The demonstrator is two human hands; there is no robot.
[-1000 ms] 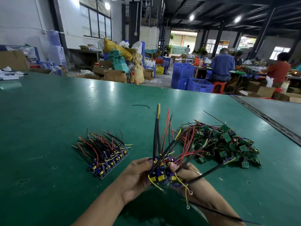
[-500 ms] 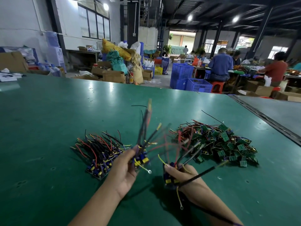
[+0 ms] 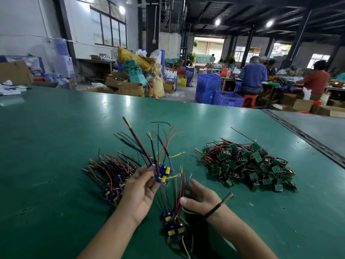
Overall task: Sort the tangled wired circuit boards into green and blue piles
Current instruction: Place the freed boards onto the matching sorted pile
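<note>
Head view: blue boards (image 3: 161, 172) pinched in left grip (image 3: 139, 191) (wires upward).

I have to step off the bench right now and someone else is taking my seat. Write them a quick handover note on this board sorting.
Left grip: holds a bunch of blue boards raised, wires fanning up.
Right grip: pinches the wires of a second blue bunch down near the table; a black cable crosses that wrist.
Blue pile lies left, green pile right, apart.
Done: both piles formed; the two held bunches are separate.
Left: probably lay both held bunches on the blue pile.
</note>
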